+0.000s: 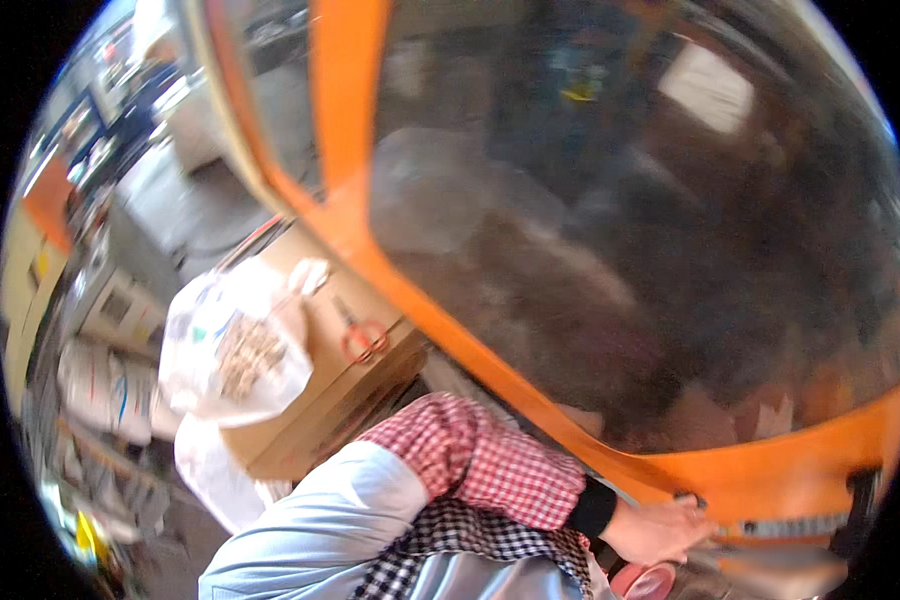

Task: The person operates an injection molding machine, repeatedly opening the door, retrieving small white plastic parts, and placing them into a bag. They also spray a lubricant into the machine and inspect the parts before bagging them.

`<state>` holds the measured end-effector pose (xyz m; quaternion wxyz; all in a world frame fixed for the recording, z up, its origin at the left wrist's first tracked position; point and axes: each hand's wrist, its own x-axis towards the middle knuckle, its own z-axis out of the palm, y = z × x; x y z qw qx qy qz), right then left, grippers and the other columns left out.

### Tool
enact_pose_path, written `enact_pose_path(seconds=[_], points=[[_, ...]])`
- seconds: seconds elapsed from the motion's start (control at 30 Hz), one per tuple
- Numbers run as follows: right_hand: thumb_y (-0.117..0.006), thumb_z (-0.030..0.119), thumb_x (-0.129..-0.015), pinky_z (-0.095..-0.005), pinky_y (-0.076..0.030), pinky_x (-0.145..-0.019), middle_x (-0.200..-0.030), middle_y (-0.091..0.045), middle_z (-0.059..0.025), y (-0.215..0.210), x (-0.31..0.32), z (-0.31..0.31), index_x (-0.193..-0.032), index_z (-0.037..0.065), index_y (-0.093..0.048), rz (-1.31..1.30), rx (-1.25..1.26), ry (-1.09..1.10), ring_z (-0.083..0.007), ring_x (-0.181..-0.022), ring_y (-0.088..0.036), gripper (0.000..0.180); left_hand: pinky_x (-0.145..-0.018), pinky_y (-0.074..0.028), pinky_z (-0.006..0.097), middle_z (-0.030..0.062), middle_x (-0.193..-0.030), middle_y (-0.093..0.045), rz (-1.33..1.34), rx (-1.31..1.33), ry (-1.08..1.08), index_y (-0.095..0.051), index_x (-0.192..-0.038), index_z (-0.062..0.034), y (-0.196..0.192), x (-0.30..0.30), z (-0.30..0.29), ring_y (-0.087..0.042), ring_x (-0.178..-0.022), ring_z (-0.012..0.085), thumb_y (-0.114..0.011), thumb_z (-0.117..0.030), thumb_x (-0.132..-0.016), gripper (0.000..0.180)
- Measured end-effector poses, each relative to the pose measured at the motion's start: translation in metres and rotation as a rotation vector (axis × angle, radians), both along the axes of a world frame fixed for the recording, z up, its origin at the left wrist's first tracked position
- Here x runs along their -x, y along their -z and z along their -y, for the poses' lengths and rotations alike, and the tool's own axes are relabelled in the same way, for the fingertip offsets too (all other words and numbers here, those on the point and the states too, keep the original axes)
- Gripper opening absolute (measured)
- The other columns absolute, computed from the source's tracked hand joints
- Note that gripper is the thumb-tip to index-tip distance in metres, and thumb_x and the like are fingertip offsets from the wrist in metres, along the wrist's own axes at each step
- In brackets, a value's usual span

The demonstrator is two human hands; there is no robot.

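- A hand (pixel 660 528) lies at about five o'clock, reaching toward the right from a red-and-white checked sleeve (pixel 490 465) with a black cuff (pixel 594 508); which of the person's hands it is cannot be told.
- Its fingers (pixel 692 505) curl against the lower edge of the orange-painted metal frame (pixel 770 475); whether they pinch anything cannot be told through the blur.
- Just below the hand, at the bottom rim, shows part of a round pinkish-red roll (pixel 642 582), mostly cut off.
- The orange frame is a long bar: its long axis runs from eleven o'clock down through the centre to four o'clock, where it widens and turns toward three o'clock along the base of the pane.
- Above and right of the bar, a large dusty glass pane (pixel 630 200) fills the twelve-to-three o'clock region, with blurred dark reflections.
- At about nine o'clock stands a brown cardboard box used as a worktop (pixel 320 390).
- On it lie red-handled scissors (pixel 362 335), handles toward the frame, blades pointing toward eleven o'clock.
- Left of the scissors sits a white plastic bag (pixel 210 330) holding small brownish pieces (pixel 245 355).
- Farther out, at ten o'clock, blurred shelves and clutter (pixel 100 140).
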<state>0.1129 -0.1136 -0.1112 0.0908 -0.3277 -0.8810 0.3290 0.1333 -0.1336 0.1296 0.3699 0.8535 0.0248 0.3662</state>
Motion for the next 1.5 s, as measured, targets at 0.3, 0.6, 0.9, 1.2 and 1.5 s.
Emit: enact_pose_path(seconds=[0.3, 0.6, 0.9, 1.2, 1.5], points=[[-0.054, 0.016, -0.083, -0.0410, -0.046, -0.071, -0.084, -0.057, -0.0170, -0.009, 0.071, -0.016, -0.090, 0.003, -0.058, 0.065, 0.013, -0.248, -0.0331, -0.082, -0.057, 0.016, -0.075, -0.039, 0.042, 0.0220, -0.091, -0.051, 0.179, -0.392, -0.251, -0.046, -0.098, 0.0050, -0.016, 0.059, -0.002, -0.050, -0.086, 0.0353, -0.049, -0.025, -0.084, 0.033], [-0.060, 0.014, -0.080, -0.0392, -0.047, -0.070, -0.086, -0.060, -0.0172, -0.052, 0.312, 0.024, -0.091, -0.001, -0.059, -0.485, 0.098, -0.499, -0.0344, -0.081, -0.059, 0.018, -0.070, -0.048, 0.029, 0.0123, -0.079, -0.062, 0.275, 0.655, -1.766, -0.060, -0.093, 0.0003, 0.123, 0.368, 0.154, -0.061, -0.076, 0.0188, -0.059, -0.006, -0.083, 0.012], [-0.064, 0.025, -0.077, -0.0403, -0.048, -0.072, -0.085, -0.064, -0.0196, 0.033, 0.548, 0.047, -0.096, 0.000, -0.064, -0.062, -0.140, -0.334, -0.0340, -0.081, -0.061, 0.031, -0.058, -0.046, 0.026, 0.0088, -0.072, -0.064, 0.383, 1.172, -1.995, -0.062, -0.086, 0.0038, 0.183, 0.387, 0.301, -0.059, -0.064, 0.0126, -0.057, -0.015, -0.086, 0.019], [-0.063, 0.017, -0.081, -0.0276, -0.049, -0.060, -0.074, -0.066, -0.0109, -0.034, 0.526, 0.059, -0.089, -0.003, -0.065, -0.395, 0.465, -0.300, -0.0170, -0.064, -0.063, 0.022, -0.055, -0.045, 0.023, 0.0060, -0.074, -0.062, 0.652, 1.120, -1.987, -0.061, -0.095, 0.0040, 0.171, 0.437, 0.289, -0.056, -0.061, 0.0095, -0.058, -0.014, -0.087, 0.020], [-0.058, 0.010, -0.087, -0.0226, -0.050, -0.061, -0.081, -0.065, -0.0087, -0.100, 0.466, 0.078, -0.098, -0.007, -0.061, -0.465, 0.916, -0.547, -0.0106, -0.070, -0.061, 0.020, -0.049, -0.044, 0.019, 0.0044, -0.075, -0.062, 0.966, 0.983, -1.727, -0.059, -0.099, 0.0047, 0.141, 0.495, 0.236, -0.055, -0.057, 0.0071, -0.059, -0.015, -0.088, 0.023]])
